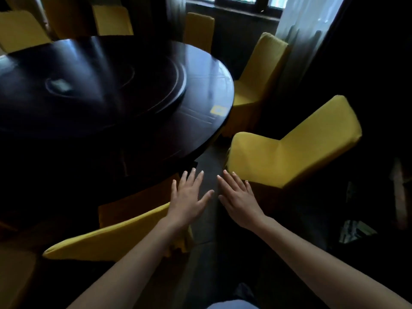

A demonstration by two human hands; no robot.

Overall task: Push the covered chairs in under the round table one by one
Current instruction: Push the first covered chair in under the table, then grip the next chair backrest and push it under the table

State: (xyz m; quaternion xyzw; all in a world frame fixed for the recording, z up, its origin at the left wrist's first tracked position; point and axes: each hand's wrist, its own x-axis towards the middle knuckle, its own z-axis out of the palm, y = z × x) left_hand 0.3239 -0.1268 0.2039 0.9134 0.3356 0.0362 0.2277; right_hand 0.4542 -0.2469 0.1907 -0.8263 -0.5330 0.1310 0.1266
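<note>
Begin from the left hand (189, 197) and right hand (239, 200) as held now: both spread flat, fingers straight, gripping nothing, hovering side by side over the strip of floor (207, 233) off the near-right edge of the round table (211, 70). Turn to the pulled-out chair (289, 152), standing just right of the hands, seat wholly outside the table's rim, one front corner near that edge. Judging by its skew, best to step behind the backrest, set both palms on its top well apart, square the seat to the rim first, then push low and steady to keep the cover from slipping or bunching. Ease off before knocking the tabletop. Leave alone the near chair (107, 239) at the near edge: apparently tucked in, though hard to confirm with the seat lost in shadow. Cannot see any chair legs under the covers, nor anything in the black right side of the room. Cannot make out the pale patch (59, 84) on the turntable (156, 81) or the yellow mark (217, 110) by the right edge, both smeared. Far chairs (111, 21) dim and partly cut off along the top and left of the view.
</note>
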